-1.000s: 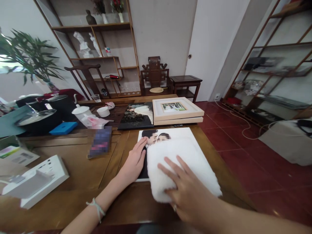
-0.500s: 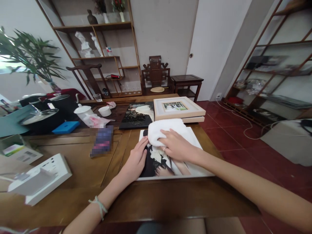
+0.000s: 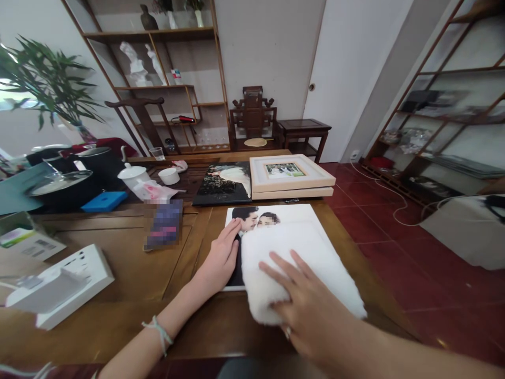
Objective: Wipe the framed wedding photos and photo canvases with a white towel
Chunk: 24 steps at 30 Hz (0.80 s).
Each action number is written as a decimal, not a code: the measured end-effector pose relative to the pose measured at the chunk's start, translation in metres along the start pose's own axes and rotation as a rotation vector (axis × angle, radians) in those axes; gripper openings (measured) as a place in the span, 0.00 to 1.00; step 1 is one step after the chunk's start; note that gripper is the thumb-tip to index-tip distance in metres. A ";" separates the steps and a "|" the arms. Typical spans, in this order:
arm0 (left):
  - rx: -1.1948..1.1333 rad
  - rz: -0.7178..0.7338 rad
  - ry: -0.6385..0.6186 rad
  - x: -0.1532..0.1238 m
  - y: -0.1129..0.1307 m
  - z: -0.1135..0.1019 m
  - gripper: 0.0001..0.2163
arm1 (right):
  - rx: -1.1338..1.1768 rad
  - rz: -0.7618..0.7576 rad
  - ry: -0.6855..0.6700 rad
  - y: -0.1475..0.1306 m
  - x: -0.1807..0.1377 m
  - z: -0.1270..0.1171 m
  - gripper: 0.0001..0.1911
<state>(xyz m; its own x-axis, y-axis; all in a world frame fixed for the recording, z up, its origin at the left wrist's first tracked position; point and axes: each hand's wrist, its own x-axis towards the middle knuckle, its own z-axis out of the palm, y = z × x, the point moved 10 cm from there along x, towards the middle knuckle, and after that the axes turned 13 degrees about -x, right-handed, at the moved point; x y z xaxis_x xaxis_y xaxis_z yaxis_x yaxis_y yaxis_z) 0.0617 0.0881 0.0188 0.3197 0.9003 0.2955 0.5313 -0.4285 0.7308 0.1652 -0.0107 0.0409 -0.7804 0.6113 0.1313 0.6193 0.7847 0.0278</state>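
Head view: nearest, the right hand [image 3: 311, 310] lies on a white cloth [image 3: 284, 252], fingers [image 3: 275, 276] spread flat and not gripping, pressing it onto a wedding photo [image 3: 292, 213] on the wooden counter [image 3: 118, 273]. The left hand [image 3: 221, 260] rests flat and released on the photo's left edge. Just beyond lie a dark photo [image 3: 224, 184] and two stacked frames [image 3: 290, 176].

Wears a pale braided cord bracelet [image 3: 159, 332] on the left wrist [image 3: 170, 320], a thin ring [image 3: 288, 331] on the right hand [image 3: 305, 310].
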 end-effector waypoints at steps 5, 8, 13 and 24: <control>-0.001 0.004 0.018 0.000 0.000 -0.001 0.20 | 0.046 -0.055 -0.015 -0.010 -0.016 0.001 0.08; 0.002 -0.002 0.018 0.000 0.001 -0.001 0.20 | 0.043 0.046 0.007 0.019 -0.004 0.001 0.14; -0.035 0.005 0.052 -0.001 0.010 -0.007 0.20 | -0.047 0.221 0.059 0.068 0.030 -0.003 0.18; -0.149 -0.016 0.165 -0.004 0.016 -0.020 0.22 | -0.041 -0.326 0.025 -0.011 0.013 -0.007 0.11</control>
<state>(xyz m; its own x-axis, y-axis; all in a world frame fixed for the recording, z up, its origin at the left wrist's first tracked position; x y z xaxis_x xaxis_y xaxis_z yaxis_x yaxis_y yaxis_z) 0.0529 0.0791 0.0418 0.1733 0.9125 0.3706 0.4100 -0.4090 0.8152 0.1486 -0.0123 0.0488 -0.9362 0.3251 0.1334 0.3402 0.9337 0.1118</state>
